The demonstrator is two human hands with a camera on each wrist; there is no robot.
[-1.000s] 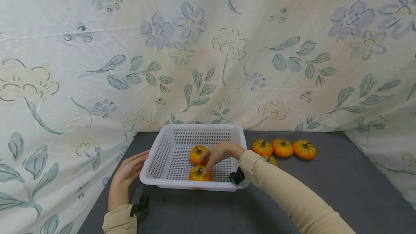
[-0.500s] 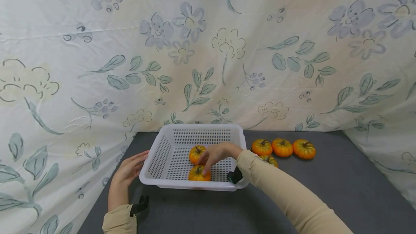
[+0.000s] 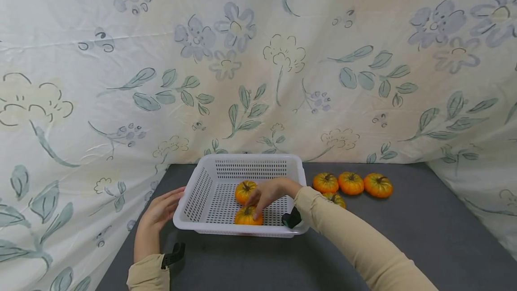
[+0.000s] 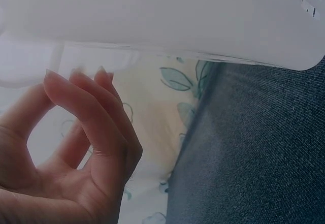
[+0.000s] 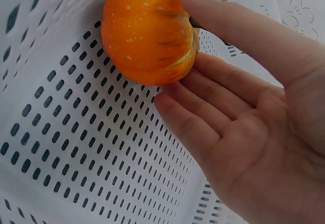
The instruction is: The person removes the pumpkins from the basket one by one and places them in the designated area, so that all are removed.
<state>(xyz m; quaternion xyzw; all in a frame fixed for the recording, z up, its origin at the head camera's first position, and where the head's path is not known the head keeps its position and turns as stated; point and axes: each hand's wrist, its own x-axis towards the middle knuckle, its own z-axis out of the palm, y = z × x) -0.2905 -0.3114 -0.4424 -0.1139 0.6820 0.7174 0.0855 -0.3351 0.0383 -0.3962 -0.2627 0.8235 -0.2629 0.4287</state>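
Note:
A white perforated plastic basket [image 3: 241,227] stands on the dark table with two small orange pumpkins in it. My right hand [image 3: 274,191] reaches in and holds the nearer pumpkin [image 3: 247,217]. In the right wrist view, the thumb lies on this pumpkin [image 5: 147,31] beside its stem, and the fingers go round its other side, their tips partly hidden. The farther pumpkin [image 3: 244,189] sits just behind it. At the basket's left side, my left hand [image 3: 159,210] touches the outer rim with its fingertips. The left wrist view shows those fingers loosely bent below the basket wall [image 4: 152,16].
Right of the basket, three orange pumpkins [image 3: 351,184] stand in a row on the dark table [image 3: 428,232]. Another pumpkin [image 3: 336,199] sits in front, partly behind the right sleeve [image 3: 355,241]. A floral cloth [image 3: 258,80] hangs behind the table.
My right hand has shifted very slightly left, and its thumb has moved a little on the nearer pumpkin. The left hand, the basket and the pumpkins have stayed in place.

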